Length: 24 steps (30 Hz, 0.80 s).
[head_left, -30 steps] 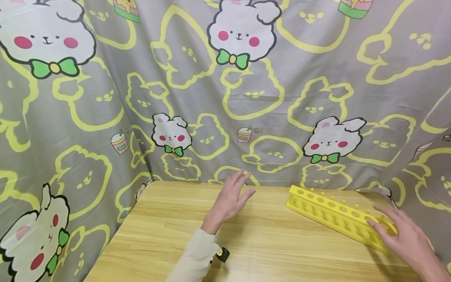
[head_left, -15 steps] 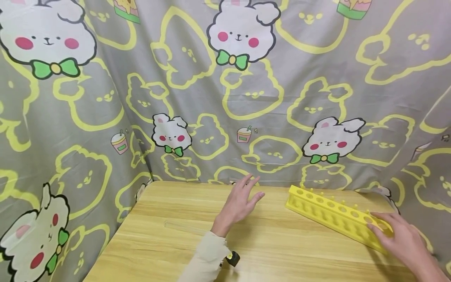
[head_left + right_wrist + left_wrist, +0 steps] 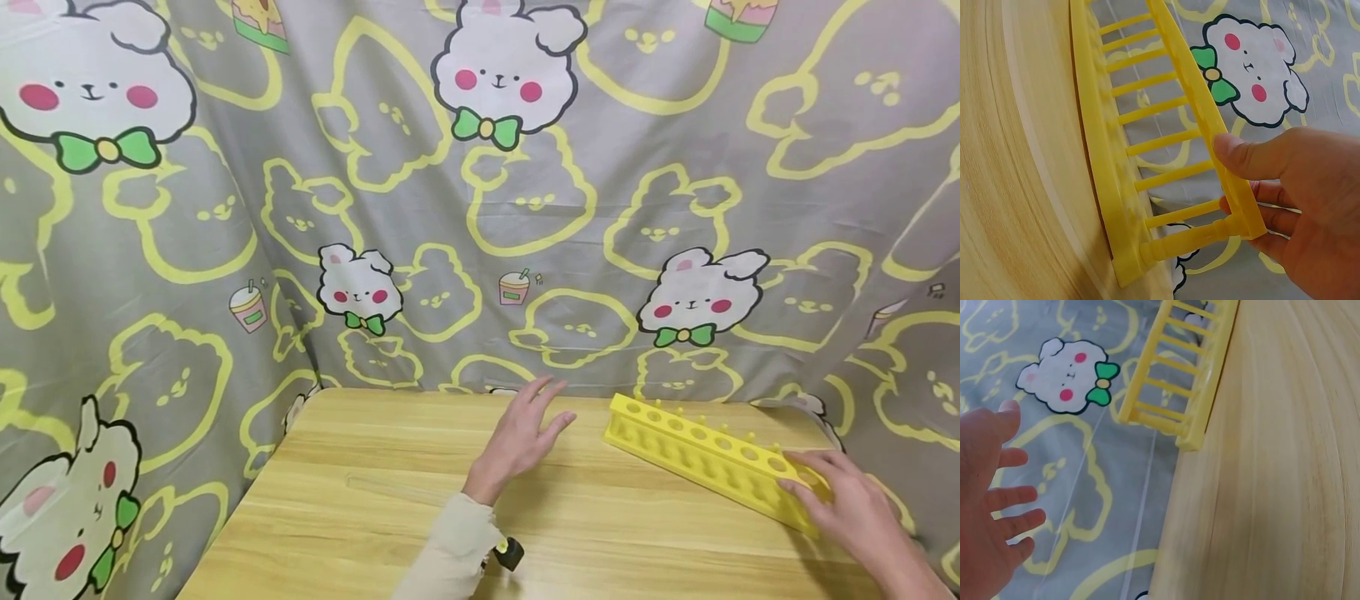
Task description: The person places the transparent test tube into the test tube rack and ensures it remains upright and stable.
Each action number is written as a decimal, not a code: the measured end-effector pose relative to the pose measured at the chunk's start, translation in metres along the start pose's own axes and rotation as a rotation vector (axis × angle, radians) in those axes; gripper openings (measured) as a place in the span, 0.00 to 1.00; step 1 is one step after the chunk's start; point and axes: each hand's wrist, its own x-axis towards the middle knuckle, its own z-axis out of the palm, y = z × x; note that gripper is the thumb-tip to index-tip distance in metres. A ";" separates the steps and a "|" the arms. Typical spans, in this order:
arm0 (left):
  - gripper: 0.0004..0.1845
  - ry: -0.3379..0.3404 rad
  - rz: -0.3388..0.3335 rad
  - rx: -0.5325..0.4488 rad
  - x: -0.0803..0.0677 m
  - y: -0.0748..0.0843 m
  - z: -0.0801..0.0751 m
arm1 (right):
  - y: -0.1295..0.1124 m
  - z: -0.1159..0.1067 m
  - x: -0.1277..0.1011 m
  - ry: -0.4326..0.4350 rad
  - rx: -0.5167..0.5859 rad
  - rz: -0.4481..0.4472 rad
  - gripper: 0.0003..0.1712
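I have my right hand (image 3: pixel 851 510) on the near end of the yellow rack (image 3: pixel 705 460), which stands on the table (image 3: pixel 600 533) toward its far right corner, running slantwise from the back edge toward the right edge. In the right wrist view my thumb (image 3: pixel 1254 156) presses on the rack's top bar, and my fingers (image 3: pixel 1279 215) curl round behind it, so that I pinch the bar at the rack's end post. My left hand (image 3: pixel 521 433) holds nothing: its fingers (image 3: pixel 1013 515) are spread and nearly straight, hovering over the middle of the back edge, near the rack's far end but apart from it. A clear tube (image 3: pixel 397 490) lies flat on the table, left of my left wrist.
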 end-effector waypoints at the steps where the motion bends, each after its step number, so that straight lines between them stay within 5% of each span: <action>1: 0.29 0.000 0.001 -0.001 0.000 0.001 0.000 | 0.000 0.000 0.001 0.004 -0.002 -0.005 0.23; 24: 0.29 -0.086 -0.003 0.009 0.014 0.024 0.027 | 0.005 0.002 -0.003 0.040 0.010 -0.089 0.23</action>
